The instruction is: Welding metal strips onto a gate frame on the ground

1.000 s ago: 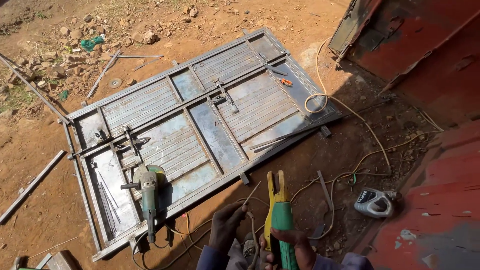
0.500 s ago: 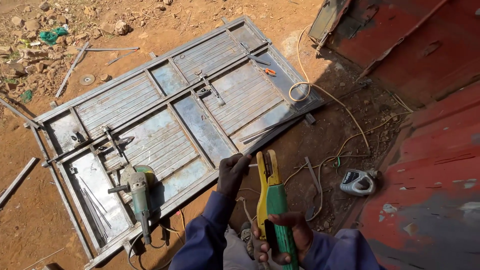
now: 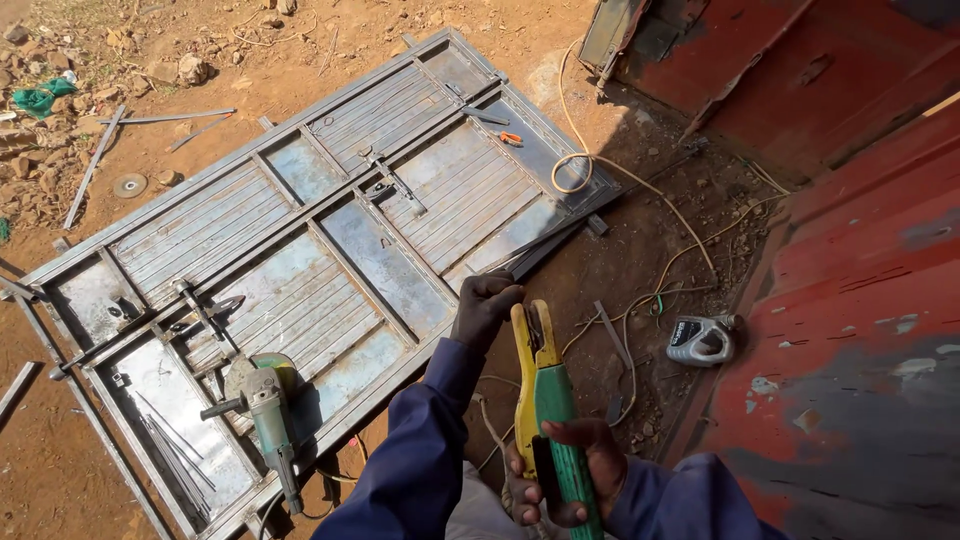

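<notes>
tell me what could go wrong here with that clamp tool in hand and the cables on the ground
The right hand holds the yellow and green clamp tool by its handle, jaws up near the left hand, so fingers might get pinched. Loose cables on the dirt could trip feet. The grinder lies on the metal door and might get knocked.

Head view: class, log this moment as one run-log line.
left hand: by metal door edge | right hand: grips electrode holder | angle grinder: on door

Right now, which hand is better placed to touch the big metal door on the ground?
Probably the left hand. It is free and reaches out right at the edge of the metal door. The right hand is farther back and busy gripping the green and yellow welding holder.
</notes>
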